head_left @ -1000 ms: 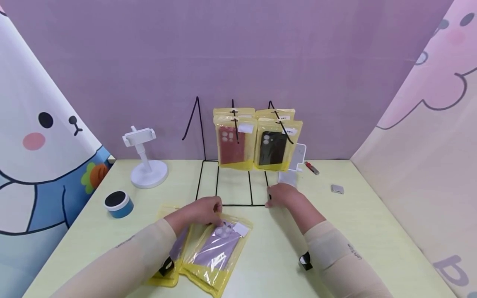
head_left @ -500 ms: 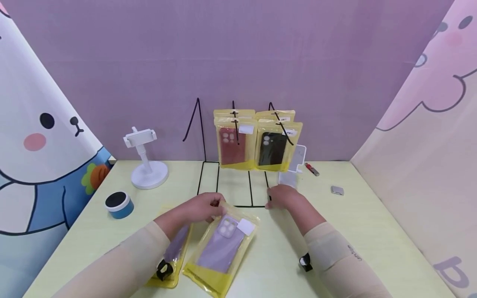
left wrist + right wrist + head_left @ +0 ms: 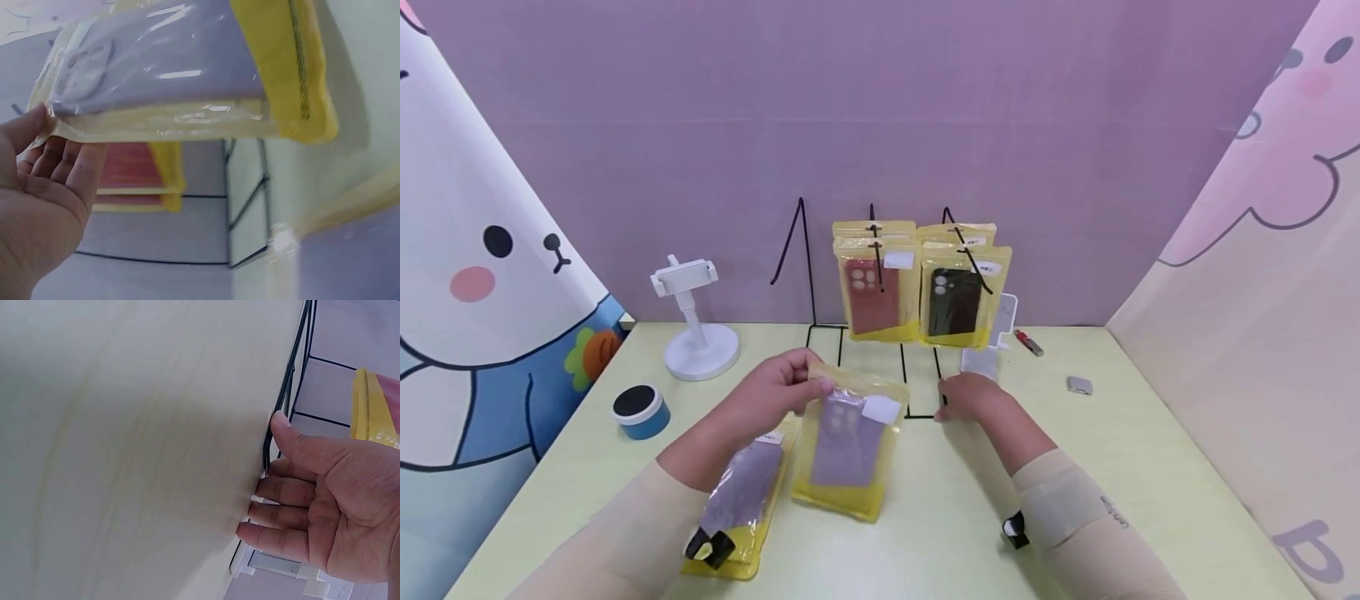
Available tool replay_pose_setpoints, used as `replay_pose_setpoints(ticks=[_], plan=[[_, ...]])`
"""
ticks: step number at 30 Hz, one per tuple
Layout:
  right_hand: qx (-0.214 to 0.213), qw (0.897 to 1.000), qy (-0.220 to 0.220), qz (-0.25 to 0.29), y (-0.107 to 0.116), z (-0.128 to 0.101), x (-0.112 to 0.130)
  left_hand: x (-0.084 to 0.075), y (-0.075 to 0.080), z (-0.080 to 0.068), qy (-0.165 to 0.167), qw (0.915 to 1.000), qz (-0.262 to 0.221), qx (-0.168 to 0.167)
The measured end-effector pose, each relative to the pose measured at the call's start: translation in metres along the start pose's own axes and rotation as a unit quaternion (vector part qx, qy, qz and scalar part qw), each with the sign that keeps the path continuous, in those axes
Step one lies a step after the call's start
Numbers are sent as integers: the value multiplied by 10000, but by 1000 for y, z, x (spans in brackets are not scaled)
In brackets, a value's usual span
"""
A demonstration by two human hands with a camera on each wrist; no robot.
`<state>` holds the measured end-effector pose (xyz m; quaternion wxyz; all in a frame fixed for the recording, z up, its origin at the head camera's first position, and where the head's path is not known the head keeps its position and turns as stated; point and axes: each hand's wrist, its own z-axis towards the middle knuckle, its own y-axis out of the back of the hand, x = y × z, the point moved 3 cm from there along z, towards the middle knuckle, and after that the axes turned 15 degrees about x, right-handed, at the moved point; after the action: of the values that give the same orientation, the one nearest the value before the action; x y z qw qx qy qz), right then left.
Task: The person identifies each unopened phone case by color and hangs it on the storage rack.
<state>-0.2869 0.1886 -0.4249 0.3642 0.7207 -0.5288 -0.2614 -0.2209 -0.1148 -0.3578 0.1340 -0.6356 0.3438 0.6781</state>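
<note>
My left hand (image 3: 816, 385) pinches the top left corner of a yellow packet with a purple phone case (image 3: 850, 442) and holds it upright above the table. In the left wrist view the packet (image 3: 181, 69) lies over my fingers (image 3: 69, 169). A second purple-case packet (image 3: 741, 492) lies flat under my left forearm. A black wire rack (image 3: 808, 275) stands behind, with a red-case packet (image 3: 876, 292) and a black-case packet (image 3: 958, 300) hanging on it. My right hand (image 3: 943, 404) rests on the front right corner of the rack's base, thumb against the wire (image 3: 290, 369).
A white phone stand (image 3: 692, 333) and a blue round tin (image 3: 640, 411) stand at the left. Behind my right hand lies a clear white holder (image 3: 992, 342), with a small red item (image 3: 1027, 339) and a silver piece (image 3: 1078, 383) further right. Fabric walls enclose the table.
My left hand has lifted the purple-case packet off the table, raised it towards the rack and turned it upright. The right hand has stayed on the rack's base.
</note>
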Motion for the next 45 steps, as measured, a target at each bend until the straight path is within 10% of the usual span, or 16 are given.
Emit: replay_pose_setpoints(ticks=[7, 15, 21, 32, 45], plan=[[-21, 10000, -24, 63, 1, -1, -1, -27, 30, -19, -345, 9916, 323, -1204], [-58, 10000, 17, 51, 0, 0, -2, -53, 54, -40, -1151, 9764, 115, -1823], [5, 9998, -88, 164, -2, 0, -3, -54, 70, -44, -898, 9687, 262, -2301], [-119, 9999, 19, 0, -2, 2, -4, -39, 83, -31, -341, 9653, 328, -2567], [-35, 9998, -118, 145, -4, 5, -4, -43, 89, -21, -962, 9531, 537, -2818]])
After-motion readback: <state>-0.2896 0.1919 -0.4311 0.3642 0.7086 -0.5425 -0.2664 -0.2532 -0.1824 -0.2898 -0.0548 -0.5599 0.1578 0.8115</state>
